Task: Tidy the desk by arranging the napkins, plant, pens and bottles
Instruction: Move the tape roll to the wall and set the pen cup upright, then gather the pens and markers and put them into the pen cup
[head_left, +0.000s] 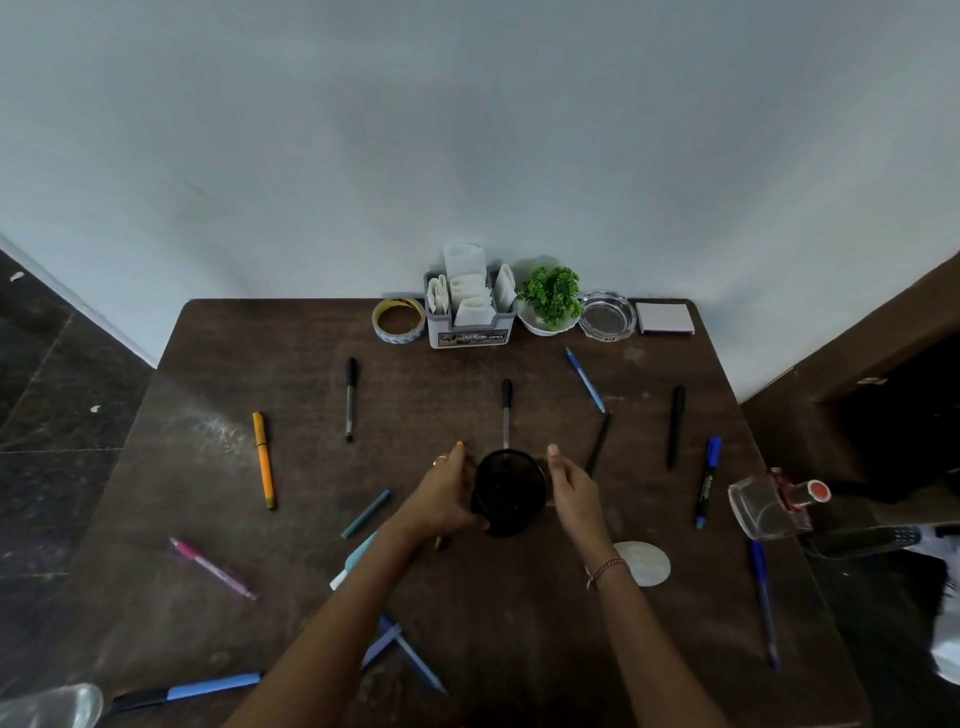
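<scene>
Pens (264, 460) make up most of what is left. They lie loose over the tabletop (519, 649) on every side of the fingers, and none stands in the black mesh cup (511, 493), whose dark inside looks empty as far as I can tell.

The left hand (447, 493) grips the cup with its fingers curled round the near left wall. The right hand (571, 483) lies along the right wall with its fingers fairly straight and relaxed, and I cannot tell whether they touch it.

Just beyond the fingers a black-capped pen (506, 410) points at the cup's far rim. Left of the left fingers lie a teal pen (365, 513) and, farther out, a pink pen (213, 568). Right of the right fingers are a thin black pen (598, 441), a black marker (676, 426) and a blue marker (707, 483).

Well beyond the fingers the back row already looks settled. The napkins (470, 291) stand in their grey holder (470, 335), with the plant (550, 296) just beside it in a white bowl.

Far right of the fingers a clear bottle (766, 506) with a red cap lies tipped at the tabletop's edge, not yet placed.

I judge the task early: the napkins and plant are done, and the pens and bottle remain. The pens look slim, mixed in colour and light, some capped.
</scene>
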